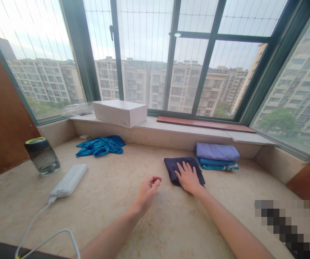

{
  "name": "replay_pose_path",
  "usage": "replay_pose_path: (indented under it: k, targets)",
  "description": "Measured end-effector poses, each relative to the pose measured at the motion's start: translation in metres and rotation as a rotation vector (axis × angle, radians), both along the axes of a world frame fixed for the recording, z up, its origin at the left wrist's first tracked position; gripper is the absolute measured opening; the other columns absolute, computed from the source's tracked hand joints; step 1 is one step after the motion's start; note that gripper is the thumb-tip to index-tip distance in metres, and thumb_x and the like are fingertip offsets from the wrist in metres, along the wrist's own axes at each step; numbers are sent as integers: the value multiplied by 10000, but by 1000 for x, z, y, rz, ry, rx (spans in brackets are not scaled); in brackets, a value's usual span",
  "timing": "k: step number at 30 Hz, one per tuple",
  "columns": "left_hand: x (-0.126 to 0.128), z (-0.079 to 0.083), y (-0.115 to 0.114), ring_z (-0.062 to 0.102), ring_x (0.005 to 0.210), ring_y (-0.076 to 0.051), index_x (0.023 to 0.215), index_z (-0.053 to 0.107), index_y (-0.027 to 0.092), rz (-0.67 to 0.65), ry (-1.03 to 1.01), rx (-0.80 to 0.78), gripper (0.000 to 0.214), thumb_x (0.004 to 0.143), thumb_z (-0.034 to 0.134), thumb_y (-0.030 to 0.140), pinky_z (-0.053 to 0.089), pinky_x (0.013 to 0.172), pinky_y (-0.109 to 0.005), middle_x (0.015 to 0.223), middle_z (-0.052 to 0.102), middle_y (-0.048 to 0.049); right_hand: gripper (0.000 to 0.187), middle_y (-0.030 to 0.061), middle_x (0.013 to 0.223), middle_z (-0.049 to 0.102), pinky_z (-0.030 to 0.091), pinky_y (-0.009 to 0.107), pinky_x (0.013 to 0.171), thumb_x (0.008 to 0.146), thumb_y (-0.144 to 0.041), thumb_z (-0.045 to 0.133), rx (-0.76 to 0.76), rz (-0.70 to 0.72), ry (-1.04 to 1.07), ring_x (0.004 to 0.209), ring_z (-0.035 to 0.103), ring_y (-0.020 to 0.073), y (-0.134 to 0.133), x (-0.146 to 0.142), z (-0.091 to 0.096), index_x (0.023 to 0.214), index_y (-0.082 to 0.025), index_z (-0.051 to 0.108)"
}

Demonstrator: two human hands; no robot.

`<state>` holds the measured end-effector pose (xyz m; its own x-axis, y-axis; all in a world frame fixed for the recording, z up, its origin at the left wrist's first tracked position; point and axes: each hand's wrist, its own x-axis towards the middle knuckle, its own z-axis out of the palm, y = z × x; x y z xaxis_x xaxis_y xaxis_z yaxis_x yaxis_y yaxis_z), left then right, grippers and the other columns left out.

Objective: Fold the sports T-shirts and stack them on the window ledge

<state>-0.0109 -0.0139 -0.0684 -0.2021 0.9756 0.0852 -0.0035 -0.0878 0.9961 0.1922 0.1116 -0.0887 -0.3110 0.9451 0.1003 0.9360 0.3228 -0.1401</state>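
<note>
My right hand [188, 177] lies flat with its fingers spread on a folded dark navy cloth [171, 165], covering part of its middle and near edge. To the left of the cloth, apart from it, my left hand [148, 190] hovers over or rests on the stone ledge; I cannot tell which. Its fingers are curled in, and nothing shows in them. Just behind and right of the navy cloth sits a stack of folded cloths, a lilac one [217, 151] on top of blue ones [217, 163]. A crumpled teal-blue cloth [101, 145] lies farther back on the left.
On the left stand a clear bottle [45, 158] with a dark lid and a white power bank [69, 180] with a cable [33, 219]. A white box [118, 112] and a reddish board [206, 124] sit on the raised sill [155, 123] below the window.
</note>
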Motion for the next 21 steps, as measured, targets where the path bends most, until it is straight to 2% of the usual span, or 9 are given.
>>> replay_pose_path:
  k: [4, 8, 10, 12, 14, 15, 18, 19, 21]
  targets:
    - [4, -2, -3, 658, 890, -231, 911, 711, 155, -14, 118, 33, 277, 868, 607, 408, 507, 855, -346, 937, 729, -89, 652, 112, 1686, 215, 126, 575, 1221, 1037, -552, 269, -81, -91, -32, 1554, 169, 308, 50, -17, -3, 1618, -257, 237]
    - [5, -1, -10, 661, 930, -245, 885, 694, 163, -16, 170, 90, 278, 931, 539, 388, 513, 882, -367, 920, 716, -99, 666, 149, 1673, 242, 155, 603, 1203, 1032, -543, 240, -64, -168, -24, 1544, 199, 335, 95, -15, -10, 1612, -216, 260]
    - [2, 1, -15, 654, 994, -260, 983, 692, 163, -44, 214, 232, 319, 964, 494, 412, 509, 926, -395, 1006, 708, -127, 653, 232, 1642, 272, 144, 654, 1181, 1036, -460, 248, -42, -236, -31, 1529, 223, 382, 107, -22, -11, 1586, -114, 320]
    - [-3, 2, -20, 616, 1146, -297, 1200, 644, 161, -136, 321, 475, 407, 964, 499, 460, 472, 1019, -443, 1211, 663, -176, 599, 300, 1619, 270, 90, 680, 1174, 1010, -299, 313, 64, -209, -42, 1531, 197, 406, 109, -44, -6, 1539, -28, 386]
    - [-9, 2, -22, 541, 1300, -329, 1370, 554, 185, -278, 480, 716, 493, 974, 498, 473, 382, 1125, -494, 1402, 573, -199, 586, 287, 1629, 258, 64, 644, 1196, 942, -140, 374, 207, -5, -38, 1543, 171, 378, 102, -84, 5, 1516, -40, 432]
    - [-11, 1, -23, 512, 1348, -331, 1405, 535, 208, -347, 561, 790, 477, 1000, 465, 450, 331, 1163, -510, 1456, 543, -192, 613, 243, 1645, 255, 83, 603, 1213, 913, -89, 388, 253, 161, -26, 1546, 177, 352, 96, -111, 11, 1525, -90, 439]
    - [-15, 0, -24, 523, 1367, -288, 1409, 560, 271, -463, 737, 822, 423, 1072, 330, 382, 273, 1205, -493, 1468, 572, -136, 675, 183, 1649, 288, 179, 521, 1224, 888, -43, 402, 65, 485, 15, 1529, 255, 314, 74, -206, 23, 1549, -179, 419]
    - [-15, 0, -24, 530, 1364, -270, 1421, 555, 276, -480, 765, 796, 434, 1080, 309, 383, 290, 1204, -464, 1458, 587, -121, 703, 164, 1663, 259, 161, 523, 1230, 875, -37, 431, -6, 535, 12, 1542, 216, 318, 67, -238, 24, 1557, -203, 406]
    - [-13, 1, -27, 541, 1356, -231, 1466, 517, 275, -506, 782, 750, 464, 1089, 277, 398, 343, 1189, -393, 1438, 613, -91, 719, 121, 1676, 242, 123, 547, 1236, 874, -60, 485, -52, 580, 7, 1555, 160, 326, 55, -293, 23, 1560, -257, 396]
